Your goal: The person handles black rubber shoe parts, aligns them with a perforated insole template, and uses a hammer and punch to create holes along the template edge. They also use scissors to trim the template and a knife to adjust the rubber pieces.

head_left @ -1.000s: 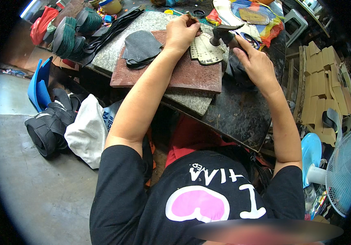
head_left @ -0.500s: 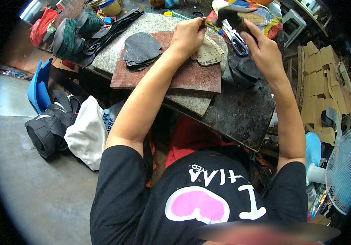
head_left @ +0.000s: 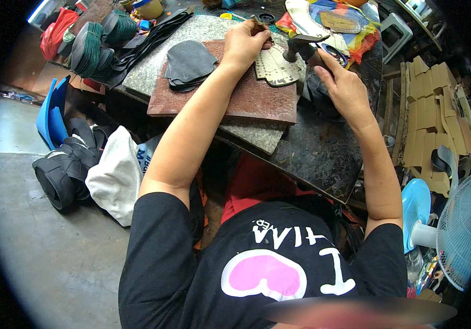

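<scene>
My left hand [head_left: 246,43] is closed around a small dark tool [head_left: 261,26], held upright against the far edge of a pale cut pattern piece [head_left: 275,68]. That piece lies on a reddish-brown board [head_left: 230,98], which rests on a granite slab [head_left: 153,66]. My right hand [head_left: 340,82] grips the handle of a hammer [head_left: 301,45], whose dark head hangs just right of the small tool and slightly above the pattern piece. A stack of dark grey leather pieces [head_left: 189,63] sits on the board to the left of my left hand.
Green cord rolls [head_left: 95,38] and black strips lie at the bench's far left. Colourful fabric [head_left: 337,19] is piled behind the hammer. Cardboard cut-outs [head_left: 432,109] and a blue fan [head_left: 454,230] stand at right. Black rolled straps [head_left: 60,172] and a white bag [head_left: 115,175] lie on the floor.
The hammer in my right hand rose half a second ago and has come back down beside the small tool. My left hand stayed on the pattern piece.
</scene>
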Action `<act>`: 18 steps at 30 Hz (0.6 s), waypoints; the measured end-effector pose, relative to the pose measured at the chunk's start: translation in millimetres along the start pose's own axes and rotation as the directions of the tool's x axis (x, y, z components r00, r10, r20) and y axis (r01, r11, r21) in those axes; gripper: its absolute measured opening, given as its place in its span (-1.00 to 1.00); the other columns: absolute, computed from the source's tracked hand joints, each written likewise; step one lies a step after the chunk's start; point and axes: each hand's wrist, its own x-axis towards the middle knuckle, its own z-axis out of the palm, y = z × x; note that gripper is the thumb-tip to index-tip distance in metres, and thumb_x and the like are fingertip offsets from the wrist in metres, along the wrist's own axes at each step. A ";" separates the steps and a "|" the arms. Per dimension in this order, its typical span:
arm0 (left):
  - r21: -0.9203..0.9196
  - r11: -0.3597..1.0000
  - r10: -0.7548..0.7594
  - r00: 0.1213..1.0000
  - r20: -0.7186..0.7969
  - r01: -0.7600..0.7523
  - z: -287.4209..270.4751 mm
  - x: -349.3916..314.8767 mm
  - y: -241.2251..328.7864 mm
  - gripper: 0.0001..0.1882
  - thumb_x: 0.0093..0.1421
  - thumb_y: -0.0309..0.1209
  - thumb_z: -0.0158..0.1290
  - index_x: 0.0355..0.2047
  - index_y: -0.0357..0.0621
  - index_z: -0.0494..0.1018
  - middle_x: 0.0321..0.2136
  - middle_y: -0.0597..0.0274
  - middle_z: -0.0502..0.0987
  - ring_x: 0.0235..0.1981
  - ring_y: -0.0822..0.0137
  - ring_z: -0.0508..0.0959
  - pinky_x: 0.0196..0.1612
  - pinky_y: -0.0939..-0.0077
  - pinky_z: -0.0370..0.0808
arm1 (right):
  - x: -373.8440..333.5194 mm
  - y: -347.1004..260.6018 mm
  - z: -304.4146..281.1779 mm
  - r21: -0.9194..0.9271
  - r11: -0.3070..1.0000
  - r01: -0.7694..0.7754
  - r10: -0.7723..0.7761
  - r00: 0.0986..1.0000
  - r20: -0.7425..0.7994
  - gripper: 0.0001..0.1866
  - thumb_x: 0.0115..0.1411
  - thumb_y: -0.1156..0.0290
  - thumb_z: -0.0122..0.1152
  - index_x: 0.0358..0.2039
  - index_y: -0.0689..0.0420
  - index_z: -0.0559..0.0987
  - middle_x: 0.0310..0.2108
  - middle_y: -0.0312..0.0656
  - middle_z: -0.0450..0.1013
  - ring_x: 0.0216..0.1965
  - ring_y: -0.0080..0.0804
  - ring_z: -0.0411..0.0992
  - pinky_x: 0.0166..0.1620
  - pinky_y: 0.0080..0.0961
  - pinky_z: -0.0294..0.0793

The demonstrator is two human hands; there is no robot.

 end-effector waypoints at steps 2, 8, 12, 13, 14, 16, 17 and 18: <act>0.095 0.995 0.037 0.999 0.001 -0.037 0.7 -1.2 4.2 -0.85 0.16 -0.48 0.18 -0.28 -0.30 0.59 -0.43 0.12 0.67 -0.48 0.42 0.66 -0.36 0.53 0.59 | 0.4 -0.2 -0.1 0.002 1.000 0.008 -0.008 1.000 0.002 -0.52 0.33 -0.08 -0.01 0.18 -0.19 0.45 -0.24 0.11 0.56 -0.16 0.13 0.53 -0.12 -0.02 0.50; 0.460 0.811 0.353 0.929 0.108 -0.362 2.7 -8.7 21.8 -0.79 0.11 -0.43 0.19 -0.23 -0.23 0.56 -0.35 -0.03 0.63 -0.26 0.01 0.64 -0.17 0.27 0.56 | 13.5 -24.2 -54.8 0.200 0.959 0.202 -0.151 0.958 -0.245 -0.60 0.31 -0.01 0.12 0.09 -0.18 0.55 -0.26 -0.03 0.59 -0.20 -0.02 0.58 -0.20 -0.24 0.54; 0.580 0.684 0.404 0.892 0.203 -0.442 8.3 -9.2 26.8 -0.75 0.14 -0.40 0.20 -0.19 -0.24 0.55 -0.32 -0.06 0.63 -0.26 0.01 0.65 -0.18 0.28 0.56 | 25.2 -32.0 -78.3 0.426 0.718 0.550 -0.275 0.787 -0.553 -0.61 0.40 0.25 0.09 0.20 -0.02 0.49 -0.54 -0.35 0.43 -0.56 -0.72 0.34 -0.46 -0.71 0.37; 0.586 0.669 0.421 0.883 0.208 -0.457 9.8 -8.3 26.9 -0.76 0.14 -0.40 0.20 -0.20 -0.24 0.55 -0.32 -0.05 0.63 -0.26 0.01 0.65 -0.18 0.27 0.56 | 27.9 -30.6 -76.3 0.413 0.713 0.567 -0.276 0.768 -0.578 -0.61 0.40 0.26 0.09 0.21 -0.01 0.48 -0.55 -0.36 0.42 -0.56 -0.72 0.34 -0.48 -0.71 0.36; 0.592 0.654 0.437 0.874 0.214 -0.472 11.2 -8.5 26.4 -0.77 0.14 -0.41 0.19 -0.21 -0.24 0.55 -0.33 -0.05 0.63 -0.27 0.01 0.65 -0.18 0.26 0.56 | 27.7 -29.6 -66.9 0.326 0.794 0.513 -0.273 0.780 -0.563 -0.60 0.40 0.26 0.08 0.22 -0.01 0.47 -0.56 -0.38 0.40 -0.57 -0.71 0.32 -0.48 -0.71 0.34; 0.593 0.646 0.460 0.865 0.200 -0.481 12.3 -8.7 24.9 -0.78 0.14 -0.41 0.18 -0.22 -0.24 0.55 -0.34 -0.05 0.63 -0.29 0.01 0.65 -0.19 0.26 0.56 | 25.3 -23.7 -46.2 0.454 0.863 0.223 -0.076 0.945 -0.319 -0.59 0.40 0.24 0.08 0.22 0.01 0.47 -0.59 -0.39 0.39 -0.60 -0.69 0.31 -0.50 -0.69 0.32; 0.591 0.650 0.465 0.865 0.188 -0.478 11.8 -9.9 23.9 -0.79 0.14 -0.41 0.18 -0.23 -0.23 0.55 -0.35 -0.05 0.63 -0.29 0.01 0.65 -0.20 0.26 0.56 | 21.4 -20.1 -36.0 0.582 0.807 -0.098 0.106 0.994 0.019 -0.59 0.39 0.22 0.10 0.21 0.01 0.48 -0.60 -0.38 0.40 -0.61 -0.68 0.31 -0.50 -0.67 0.31; 0.589 0.652 0.477 0.862 0.169 -0.477 11.2 -8.3 23.7 -0.80 0.14 -0.41 0.17 -0.24 -0.23 0.55 -0.36 -0.04 0.63 -0.30 0.00 0.65 -0.21 0.26 0.56 | 20.3 -13.5 -32.8 0.343 0.939 0.004 0.034 0.994 -0.104 -0.57 0.36 0.15 0.10 0.20 -0.03 0.49 -0.54 -0.29 0.43 -0.53 -0.54 0.34 -0.43 -0.56 0.35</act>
